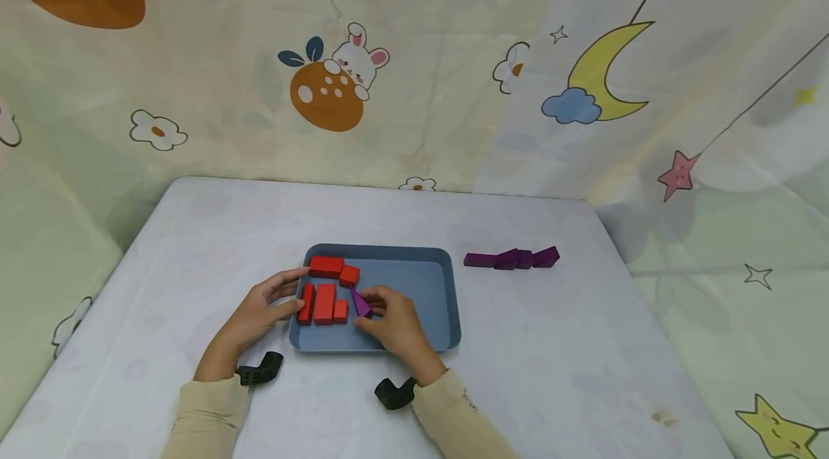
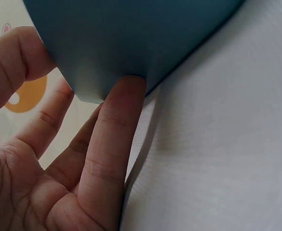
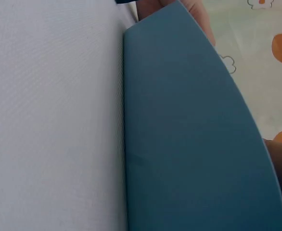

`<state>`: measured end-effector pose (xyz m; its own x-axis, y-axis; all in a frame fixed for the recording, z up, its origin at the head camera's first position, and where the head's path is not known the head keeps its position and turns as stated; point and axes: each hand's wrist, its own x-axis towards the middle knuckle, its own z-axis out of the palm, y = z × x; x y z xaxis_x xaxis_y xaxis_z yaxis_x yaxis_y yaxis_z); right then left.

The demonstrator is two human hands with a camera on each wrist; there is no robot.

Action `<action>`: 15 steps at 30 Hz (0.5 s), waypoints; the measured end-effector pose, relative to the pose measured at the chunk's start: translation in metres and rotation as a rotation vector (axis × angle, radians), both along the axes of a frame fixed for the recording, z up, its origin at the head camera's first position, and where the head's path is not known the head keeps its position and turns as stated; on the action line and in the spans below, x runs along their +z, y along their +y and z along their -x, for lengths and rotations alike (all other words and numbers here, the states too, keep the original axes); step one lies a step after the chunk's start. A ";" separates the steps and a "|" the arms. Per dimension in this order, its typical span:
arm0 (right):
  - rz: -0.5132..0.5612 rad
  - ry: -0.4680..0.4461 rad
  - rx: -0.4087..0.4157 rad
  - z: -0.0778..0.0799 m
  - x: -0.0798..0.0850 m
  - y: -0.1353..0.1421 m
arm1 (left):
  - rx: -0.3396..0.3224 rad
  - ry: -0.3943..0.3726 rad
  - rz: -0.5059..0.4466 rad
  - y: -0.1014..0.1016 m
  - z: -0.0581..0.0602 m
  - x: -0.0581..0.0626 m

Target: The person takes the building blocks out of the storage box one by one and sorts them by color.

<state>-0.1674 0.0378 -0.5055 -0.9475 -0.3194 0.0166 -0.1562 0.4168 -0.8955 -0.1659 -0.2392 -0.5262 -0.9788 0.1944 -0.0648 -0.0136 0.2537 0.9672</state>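
A blue-grey tray (image 1: 414, 345) lies on the table with several red blocks (image 1: 325, 303) grouped in its left half. At the tray's left side, my left hand (image 1: 264, 304) has its thumb bent over the rim beside a narrow red block (image 1: 306, 303). In the left wrist view its other fingers (image 2: 109, 144) lie along the tray's outer wall (image 2: 107, 43). Inside the tray, my right hand (image 1: 395, 322) pinches a purple triangular block (image 1: 360, 304) just right of the red ones. The right wrist view mostly shows the tray's outer wall (image 3: 189, 125); the pinched block is hidden there.
On the table right of the tray, several purple blocks (image 1: 514, 259) stand in a touching row. A pale cloth covers the table (image 1: 570, 358), and a patterned curtain (image 1: 427, 85) hangs behind it. Black wrist devices (image 1: 261, 369) sit near both sleeves.
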 end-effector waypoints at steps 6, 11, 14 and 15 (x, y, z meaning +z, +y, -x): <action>-0.018 0.080 -0.109 -0.003 0.001 0.003 | 0.002 -0.008 0.004 0.000 0.001 0.000; 0.070 0.144 -0.167 -0.003 0.006 0.015 | -0.001 -0.012 0.004 0.000 0.002 0.000; 0.184 0.141 -0.137 -0.002 0.011 0.029 | 0.001 -0.018 0.013 0.000 0.001 0.000; 0.225 0.134 -0.121 -0.001 0.013 0.035 | 0.003 -0.021 0.016 0.000 0.001 0.000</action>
<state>-0.1662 0.0730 -0.4926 -0.9631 -0.1781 0.2018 -0.2405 0.2330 -0.9423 -0.1667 -0.2395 -0.5266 -0.9778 0.1903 -0.0882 -0.0345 0.2686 0.9626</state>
